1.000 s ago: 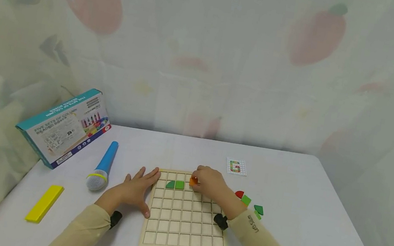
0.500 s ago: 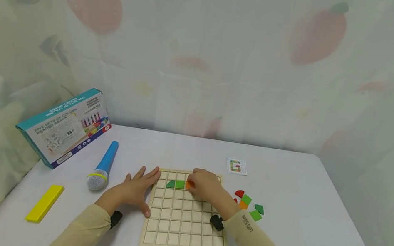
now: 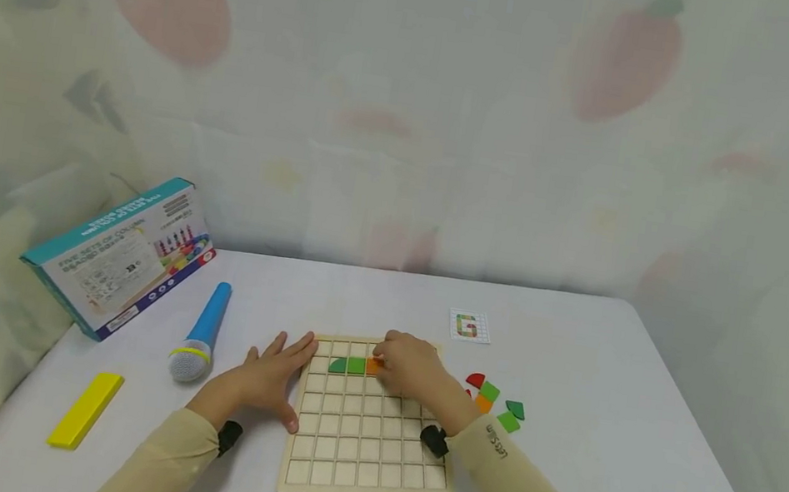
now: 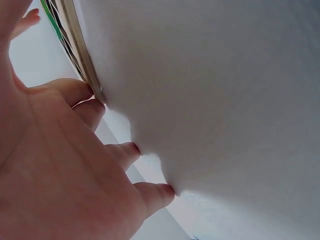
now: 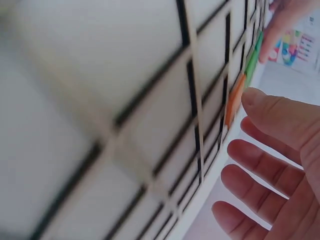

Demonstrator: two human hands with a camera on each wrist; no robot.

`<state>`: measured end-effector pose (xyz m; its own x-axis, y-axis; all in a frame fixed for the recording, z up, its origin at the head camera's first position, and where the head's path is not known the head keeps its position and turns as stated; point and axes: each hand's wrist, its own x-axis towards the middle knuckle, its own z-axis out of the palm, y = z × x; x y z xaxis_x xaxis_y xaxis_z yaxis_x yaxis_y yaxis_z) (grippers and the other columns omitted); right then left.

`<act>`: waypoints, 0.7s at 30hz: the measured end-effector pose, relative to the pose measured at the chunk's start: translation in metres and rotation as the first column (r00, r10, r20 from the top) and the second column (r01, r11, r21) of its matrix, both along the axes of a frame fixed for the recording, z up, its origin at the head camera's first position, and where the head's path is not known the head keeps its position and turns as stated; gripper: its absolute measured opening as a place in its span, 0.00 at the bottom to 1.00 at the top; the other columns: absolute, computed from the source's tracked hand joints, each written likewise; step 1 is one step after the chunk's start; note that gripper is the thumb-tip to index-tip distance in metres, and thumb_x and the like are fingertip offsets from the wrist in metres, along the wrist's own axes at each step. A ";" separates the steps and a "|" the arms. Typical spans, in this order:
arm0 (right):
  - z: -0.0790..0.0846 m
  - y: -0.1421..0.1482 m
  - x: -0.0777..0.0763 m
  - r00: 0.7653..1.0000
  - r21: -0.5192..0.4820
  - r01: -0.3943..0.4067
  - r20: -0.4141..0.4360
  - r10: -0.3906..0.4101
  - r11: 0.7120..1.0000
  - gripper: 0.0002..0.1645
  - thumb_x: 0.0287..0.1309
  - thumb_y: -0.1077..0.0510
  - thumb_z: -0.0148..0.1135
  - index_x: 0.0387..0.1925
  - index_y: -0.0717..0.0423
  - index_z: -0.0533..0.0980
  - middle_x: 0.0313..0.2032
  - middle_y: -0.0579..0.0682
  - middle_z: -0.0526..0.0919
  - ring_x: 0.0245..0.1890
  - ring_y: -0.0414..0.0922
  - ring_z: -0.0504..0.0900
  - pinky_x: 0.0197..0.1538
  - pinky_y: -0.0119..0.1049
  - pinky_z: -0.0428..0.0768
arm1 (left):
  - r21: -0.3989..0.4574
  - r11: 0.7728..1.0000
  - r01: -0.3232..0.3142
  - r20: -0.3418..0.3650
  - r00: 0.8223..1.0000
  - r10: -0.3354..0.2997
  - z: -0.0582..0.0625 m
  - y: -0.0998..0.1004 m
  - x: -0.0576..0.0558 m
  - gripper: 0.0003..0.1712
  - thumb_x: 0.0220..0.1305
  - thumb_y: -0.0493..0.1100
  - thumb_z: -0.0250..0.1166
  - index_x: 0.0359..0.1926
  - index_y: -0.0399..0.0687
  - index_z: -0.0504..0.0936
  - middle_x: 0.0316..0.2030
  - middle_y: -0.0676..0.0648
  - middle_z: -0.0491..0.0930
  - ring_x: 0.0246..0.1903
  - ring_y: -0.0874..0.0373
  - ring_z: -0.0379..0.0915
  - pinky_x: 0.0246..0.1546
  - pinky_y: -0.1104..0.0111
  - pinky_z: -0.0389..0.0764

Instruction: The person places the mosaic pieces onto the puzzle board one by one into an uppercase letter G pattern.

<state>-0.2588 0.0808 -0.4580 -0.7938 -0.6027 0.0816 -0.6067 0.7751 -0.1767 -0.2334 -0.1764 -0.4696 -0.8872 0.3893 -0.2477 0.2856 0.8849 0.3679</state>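
Note:
A wooden grid board [image 3: 346, 449] lies on the table. My left hand [image 3: 262, 383] is spread along its left side, fingertips at the upper left corner and thumb at the left edge. In the upper part of the grid, a dark green curved-edge tile [image 3: 337, 366], a light green square tile [image 3: 356, 366] and an orange square tile [image 3: 372, 366] sit side by side. My right hand [image 3: 416, 375] is over the orange tile. In the right wrist view the thumb [image 5: 255, 96] touches the tile's edge, and the other fingers are apart, loosely extended, with nothing between them.
Several loose red, green and orange tiles [image 3: 509, 421] lie right of the board. Behind them is a small pattern card [image 3: 470, 326]. At left stand or lie a box [image 3: 128, 255], a blue toy microphone [image 3: 202, 337] and a yellow bar [image 3: 86, 410].
My right hand has brought the orange tile left and down into the cell beside the light green square. The left hand stays at the board's edge. The head view has shifted slightly.

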 end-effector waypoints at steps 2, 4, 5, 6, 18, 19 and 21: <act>0.002 0.010 0.001 1.000 -0.010 0.023 0.003 -0.023 1.000 0.17 0.53 0.53 0.66 0.45 0.50 0.80 0.38 0.44 0.77 0.36 0.40 0.77 0.34 0.32 0.77 | -0.004 1.000 0.000 -0.005 1.000 0.000 0.000 0.000 0.000 0.76 0.20 0.61 0.79 0.72 0.49 0.49 0.72 0.47 0.42 0.68 0.34 0.31 0.55 0.30 0.39; 0.002 0.025 0.002 0.999 -0.024 0.047 0.004 -0.047 0.999 0.18 0.52 0.53 0.66 0.46 0.52 0.80 0.40 0.45 0.78 0.37 0.41 0.78 0.34 0.33 0.78 | -0.005 1.000 0.000 -0.009 1.000 0.000 0.001 0.000 0.001 0.76 0.20 0.61 0.79 0.72 0.48 0.49 0.72 0.46 0.42 0.68 0.34 0.31 0.55 0.30 0.39; 0.002 0.033 0.002 0.998 -0.030 0.062 0.001 -0.062 0.998 0.18 0.52 0.53 0.67 0.45 0.52 0.80 0.40 0.45 0.78 0.37 0.41 0.78 0.34 0.33 0.78 | -0.005 1.000 0.001 -0.011 1.000 -0.001 0.001 0.000 0.001 0.76 0.20 0.61 0.79 0.72 0.48 0.49 0.72 0.46 0.42 0.68 0.34 0.31 0.54 0.30 0.39; 0.002 0.041 0.003 0.997 -0.030 0.081 -0.005 -0.081 0.996 0.18 0.51 0.53 0.67 0.45 0.51 0.80 0.40 0.45 0.78 0.36 0.41 0.78 0.34 0.32 0.77 | -0.006 1.000 0.003 -0.012 1.000 -0.003 0.001 0.000 0.001 0.76 0.20 0.62 0.79 0.72 0.48 0.49 0.72 0.46 0.42 0.68 0.34 0.31 0.54 0.30 0.39; 0.005 0.138 0.035 0.942 -0.023 0.330 0.069 -0.328 0.944 0.17 0.47 0.57 0.70 0.41 0.56 0.81 0.38 0.48 0.79 0.36 0.45 0.77 0.40 0.40 0.80 | -0.016 1.000 0.005 -0.015 1.000 -0.006 -0.009 -0.003 -0.004 0.78 0.17 0.64 0.79 0.72 0.51 0.47 0.72 0.48 0.40 0.68 0.35 0.29 0.55 0.30 0.38; 0.005 0.145 0.038 0.938 -0.018 0.340 0.071 -0.338 0.940 0.17 0.47 0.57 0.70 0.41 0.56 0.81 0.38 0.48 0.79 0.37 0.45 0.78 0.41 0.41 0.80 | -0.018 1.000 0.004 -0.015 1.000 -0.005 -0.010 -0.003 -0.004 0.78 0.17 0.65 0.78 0.72 0.51 0.47 0.72 0.48 0.40 0.68 0.36 0.29 0.55 0.30 0.38; 0.003 0.157 0.044 0.931 -0.011 0.358 0.078 -0.356 0.934 0.17 0.47 0.58 0.70 0.41 0.56 0.81 0.38 0.48 0.80 0.39 0.46 0.79 0.42 0.43 0.80 | -0.012 1.000 0.004 -0.017 1.000 -0.004 -0.011 -0.004 -0.005 0.79 0.16 0.64 0.78 0.72 0.51 0.47 0.72 0.48 0.40 0.68 0.35 0.29 0.54 0.30 0.38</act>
<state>-0.2151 0.2379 -0.4546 -0.9605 -0.2772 0.0256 -0.2754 0.9329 -0.2321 -0.2381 -0.1800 -0.4806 -0.8896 0.3901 -0.2374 0.2954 0.8880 0.3523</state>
